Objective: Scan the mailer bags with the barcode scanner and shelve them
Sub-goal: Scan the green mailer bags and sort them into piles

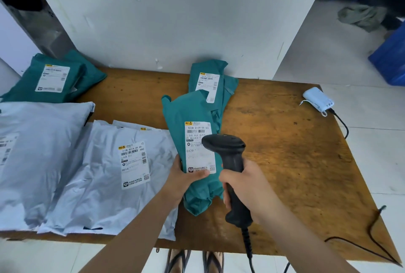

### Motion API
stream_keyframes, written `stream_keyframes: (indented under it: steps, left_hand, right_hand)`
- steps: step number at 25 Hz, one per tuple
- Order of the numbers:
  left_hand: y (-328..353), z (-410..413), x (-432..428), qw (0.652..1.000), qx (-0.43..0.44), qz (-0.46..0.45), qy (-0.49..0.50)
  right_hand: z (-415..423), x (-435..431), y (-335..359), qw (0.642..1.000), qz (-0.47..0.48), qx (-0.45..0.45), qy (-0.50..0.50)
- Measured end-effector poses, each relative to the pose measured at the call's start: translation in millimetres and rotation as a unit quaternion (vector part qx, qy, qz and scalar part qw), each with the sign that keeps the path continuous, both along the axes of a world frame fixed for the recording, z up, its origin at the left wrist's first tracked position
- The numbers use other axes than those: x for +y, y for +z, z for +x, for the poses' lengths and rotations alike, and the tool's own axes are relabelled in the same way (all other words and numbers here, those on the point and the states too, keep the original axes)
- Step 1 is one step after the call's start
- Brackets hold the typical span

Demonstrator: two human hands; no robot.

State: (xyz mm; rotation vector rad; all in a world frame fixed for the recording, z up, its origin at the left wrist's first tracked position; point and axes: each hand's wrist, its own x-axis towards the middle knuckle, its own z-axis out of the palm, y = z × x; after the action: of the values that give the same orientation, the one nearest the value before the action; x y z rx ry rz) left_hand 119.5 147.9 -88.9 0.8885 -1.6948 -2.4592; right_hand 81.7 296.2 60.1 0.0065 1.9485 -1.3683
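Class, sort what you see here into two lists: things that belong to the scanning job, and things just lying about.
Belongs to the job: barcode scanner, gripped by the right hand; green mailer bag, held by the left hand; second green bag behind it; green bags at left; grey mailer bags.

Lying about: small white device; blue crate; crumpled cloth on the floor.

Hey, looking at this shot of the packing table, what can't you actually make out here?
All from the head view:
- label on the held green mailer: middle lines hidden by the head of the barcode scanner.
- scanner's trigger side: hidden under the right hand.
- large grey mailer: cut off by the left frame edge, its sticker mostly lost.
- far green mailer: printed text too small and blurred.
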Motion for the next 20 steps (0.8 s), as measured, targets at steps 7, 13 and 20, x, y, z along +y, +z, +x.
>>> stream_keyframes:
  steps: [7,13,20]
  left_hand:
    - [1,5,4,1.0,-0.013,0.0,-0.021]
    - [-5,8,2,0.999,-0.022,-0.007,-0.033]
    - [-10,8,1,0.998,-0.032,-0.013,-0.042]
  right_hand:
    - [9,2,4,1.0,0.003,0.0,-0.007]
    - [13,-1,6,1.0,0.003,0.0,-0.017]
    - [16,-1,7,1.0,0.007,0.011,-0.014]
